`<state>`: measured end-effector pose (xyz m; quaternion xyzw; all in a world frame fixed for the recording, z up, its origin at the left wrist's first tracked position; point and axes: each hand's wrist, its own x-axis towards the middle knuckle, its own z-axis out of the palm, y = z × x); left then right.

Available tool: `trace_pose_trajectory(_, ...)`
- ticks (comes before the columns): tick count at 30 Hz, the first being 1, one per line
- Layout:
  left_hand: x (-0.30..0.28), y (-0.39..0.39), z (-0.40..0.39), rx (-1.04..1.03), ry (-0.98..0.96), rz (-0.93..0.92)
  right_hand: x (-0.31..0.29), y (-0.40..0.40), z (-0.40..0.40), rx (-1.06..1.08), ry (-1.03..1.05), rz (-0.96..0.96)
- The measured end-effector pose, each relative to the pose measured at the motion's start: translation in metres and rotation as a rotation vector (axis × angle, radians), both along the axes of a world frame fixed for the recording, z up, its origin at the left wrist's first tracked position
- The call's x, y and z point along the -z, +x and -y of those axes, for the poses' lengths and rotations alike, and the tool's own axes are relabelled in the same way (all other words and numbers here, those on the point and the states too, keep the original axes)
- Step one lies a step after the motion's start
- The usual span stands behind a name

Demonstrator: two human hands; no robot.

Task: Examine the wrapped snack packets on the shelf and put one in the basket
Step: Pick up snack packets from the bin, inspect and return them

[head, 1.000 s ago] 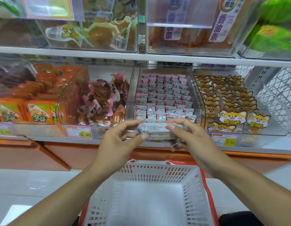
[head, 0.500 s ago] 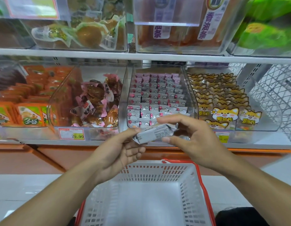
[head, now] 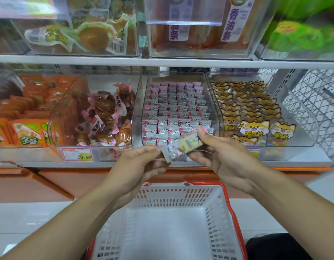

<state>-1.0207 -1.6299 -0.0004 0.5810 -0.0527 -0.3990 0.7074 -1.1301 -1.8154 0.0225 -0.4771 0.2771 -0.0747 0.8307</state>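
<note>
A shop shelf [head: 162, 62] of clear bins fills the background, the middle bin [head: 214, 113] packed with rows of small pink-and-silver packets, and a white basket [head: 226, 212] with a red rim sits low in front of the person. The snack packet [head: 181, 148] is held above the basket's far edge, in front of the bin it matches. It is now tilted, its left end lower than its right, and a yellow printed face shows toward the camera (half a second ago it showed a plain grey-white side, and a second ago it lay level). That suggests the person is turning it over to read it, so the examining step looks to be under way and the drop into the basket is not yet done. The left hand [head: 136, 166] pinches the lower left end between thumb and fingertips; the right hand [head: 224, 158] pinches the upper right end. The basket interior shows nothing in it.
</note>
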Motion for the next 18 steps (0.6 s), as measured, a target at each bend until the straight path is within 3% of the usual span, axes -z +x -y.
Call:
trace_pose_trajectory(3,-0.001,0.001,0.000,-0.015,-0.003,0.060,-0.002,-0.002,0.004,0.089,-0.117,0.075)
trace_pose_trajectory(8,0.008,-0.008,-0.001,0.058,0.305,0.928,-0.017,-0.005,0.030,0.303,-0.965,0.242)
trace_pose_trajectory(10,0.012,-0.014,0.001,0.161,0.393,1.225,-0.018,-0.003,0.039,0.276,-1.136,0.221)
trace_pose_trajectory(12,0.016,-0.017,0.003,0.249,0.441,1.353,-0.016,-0.003,0.044,0.235,-1.225,0.156)
trace_pose_trajectory(18,0.025,-0.017,0.015,0.418,0.485,1.494,0.003,0.003,0.047,-0.045,-1.499,-0.056)
